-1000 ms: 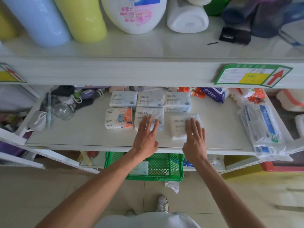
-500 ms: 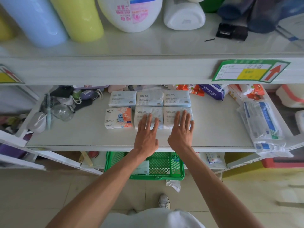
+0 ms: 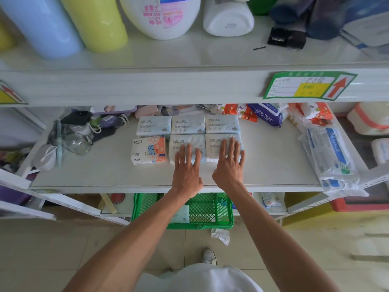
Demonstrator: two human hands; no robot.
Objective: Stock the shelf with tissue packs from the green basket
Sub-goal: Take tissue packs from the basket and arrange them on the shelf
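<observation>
Six tissue packs lie in two rows on the white middle shelf (image 3: 273,165). The back row holds three pale blue packs (image 3: 188,124). In the front row an orange-patterned pack (image 3: 148,150) is at the left. My left hand (image 3: 187,167) rests flat, fingers spread, on the front middle pack (image 3: 183,142). My right hand (image 3: 229,163) rests flat on the front right pack (image 3: 216,141). Neither hand grips anything. The green basket (image 3: 210,211) stands on the floor under the shelf, with one pale pack (image 3: 181,214) visible inside, partly hidden by my left arm.
Brushes, a glass bulb and pouches (image 3: 77,142) crowd the shelf's left end. Wrapped bags (image 3: 330,157) overhang its right edge, with wipes packets (image 3: 267,114) behind. Bottles (image 3: 160,15) stand on the upper shelf. A crumpled wrapper (image 3: 221,236) lies on the floor.
My right hand slid the front right pack leftward until it sat against the front middle pack and in line with the back row. My left hand stayed on the middle pack.
</observation>
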